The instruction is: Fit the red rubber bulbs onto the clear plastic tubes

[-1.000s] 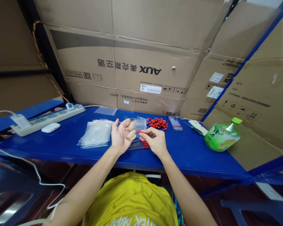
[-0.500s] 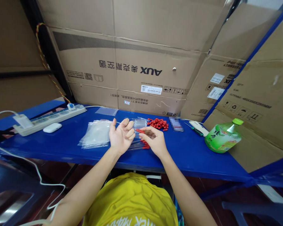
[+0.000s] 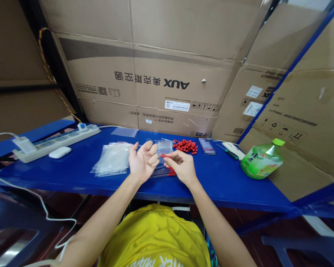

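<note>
My left hand (image 3: 143, 163), palm up with curled fingers, grips a thin clear dropper tube (image 3: 139, 145), whose end pokes out by the thumb. Just to its right, my right hand (image 3: 182, 167) pinches a red rubber bulb (image 3: 164, 155) between thumb and fingertips. The bulb is in line with the tube at the left fingers; whether the tube is inside it I cannot tell. Behind the hands lie several bare clear tubes (image 3: 164, 145) and a heap of red bulbs (image 3: 185, 146). Below them, partly hidden, are tubes with red bulbs on their ends (image 3: 171, 172).
Clear plastic bags (image 3: 113, 159) are stacked left of my hands. Further left are a power strip (image 3: 58, 144) and a white case (image 3: 60, 152). At right stand a green bottle (image 3: 261, 159) and a green-handled screwdriver (image 3: 231, 154). Cardboard (image 3: 156, 48) walls the table's back.
The view has shifted slightly. Both hands keep nearly the same pose, the right still pinching the red bulb against the left fingers.
</note>
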